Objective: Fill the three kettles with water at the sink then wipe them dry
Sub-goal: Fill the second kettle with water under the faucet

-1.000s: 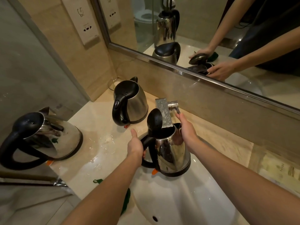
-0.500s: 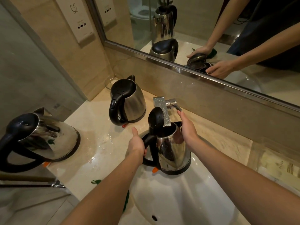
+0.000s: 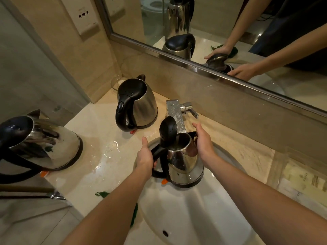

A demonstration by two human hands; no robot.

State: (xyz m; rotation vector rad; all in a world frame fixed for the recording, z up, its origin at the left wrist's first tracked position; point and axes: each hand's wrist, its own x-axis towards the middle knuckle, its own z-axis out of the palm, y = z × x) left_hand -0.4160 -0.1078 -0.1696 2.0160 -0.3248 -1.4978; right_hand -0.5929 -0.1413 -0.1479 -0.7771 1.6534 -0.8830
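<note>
Steel kettle [image 3: 184,161], lid flipped up, is held over the white sink [image 3: 194,209] directly under the faucet [image 3: 175,114]. The left hand [image 3: 146,155] grips its black handle. The right hand [image 3: 203,144] lies with straight fingers against its spout side. A second kettle [image 3: 139,106] and a third kettle [image 3: 44,144] stand on the wet counter [image 3: 99,138] to the left.

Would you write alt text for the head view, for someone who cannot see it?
The left hand holds an open-lidded kettle under the tap, over the sink; the right hand is at its other side. A back kettle and a left kettle stand on the wet counter.
</note>
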